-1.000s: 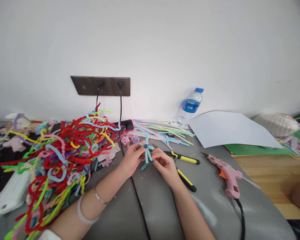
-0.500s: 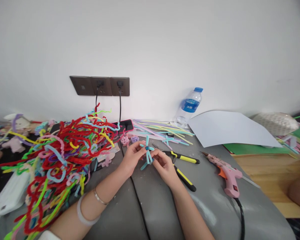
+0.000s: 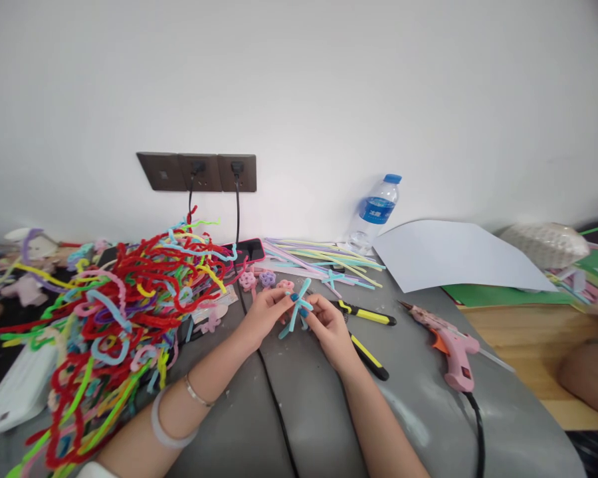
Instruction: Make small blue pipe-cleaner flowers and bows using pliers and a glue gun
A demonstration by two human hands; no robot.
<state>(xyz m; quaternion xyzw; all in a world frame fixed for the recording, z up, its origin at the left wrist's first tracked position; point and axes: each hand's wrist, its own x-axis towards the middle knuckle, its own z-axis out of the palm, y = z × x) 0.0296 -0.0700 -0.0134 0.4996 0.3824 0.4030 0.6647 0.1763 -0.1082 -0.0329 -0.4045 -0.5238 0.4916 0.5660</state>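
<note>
Between my two hands, above the grey table, is a light-blue pipe cleaner shape [image 3: 294, 320] with several arms sticking out. My left hand [image 3: 268, 315] pinches it near its middle between thumb and fingers. From the other side my right hand [image 3: 329, 328] grips it too, thumb against the crossing point. Yellow-and-black pliers [image 3: 373, 315] lie just right of my right hand, their jaws partly hidden behind it. Small pink and purple pipe cleaner flowers [image 3: 268, 278] rest beyond my left hand. Another light-blue star shape [image 3: 333, 277] lies farther back on straight pipe cleaners [image 3: 319, 255].
A heap of colourful pipe cleaners [image 3: 144, 285] covers the left. On the right are a pink glue gun [image 3: 458, 358] with its cord, white paper [image 3: 453, 255] and a water bottle [image 3: 379, 209]. A black cable [image 3: 274, 392] crosses the table. Other people's arms show at both edges.
The light-blue shape has turned in my fingers, and its upper arm now leans right. My right thumb has moved up to its middle. The view has shifted slightly.
</note>
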